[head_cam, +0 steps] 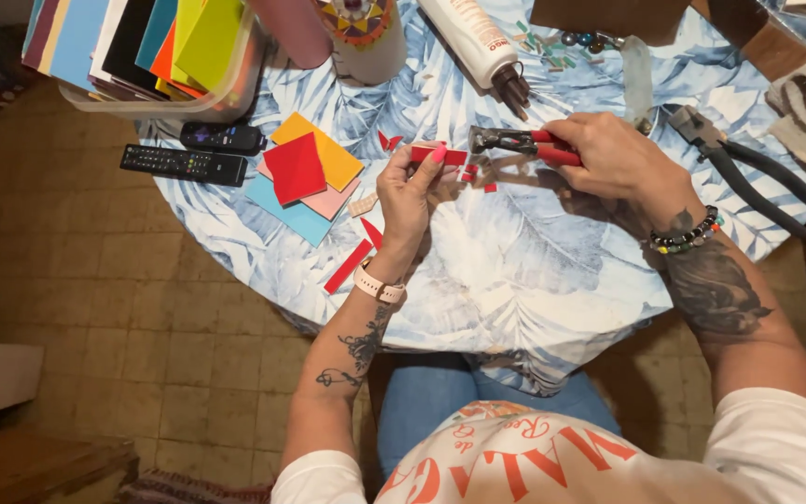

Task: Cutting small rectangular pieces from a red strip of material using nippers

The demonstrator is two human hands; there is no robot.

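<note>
Both forearms reach up-frame to centre top. Left hand (409,191) fingers pinched, wrist bent; right hand (608,154) fisted, knuckles up.

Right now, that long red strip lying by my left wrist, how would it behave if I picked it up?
The red strip lies dead flat with straight, clean edges, so it is probably stiff rather than floppy. It is thin and narrow, so likely light. Small red offcuts near the nippers hint that it snaps rather than bends.

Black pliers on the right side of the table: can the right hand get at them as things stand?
Probably not at once. The right hand is closed on the red-handled nippers at the red strip. The black pliers lie uncovered just beside its wrist, so the way looks free once the nippers are put down.
</note>
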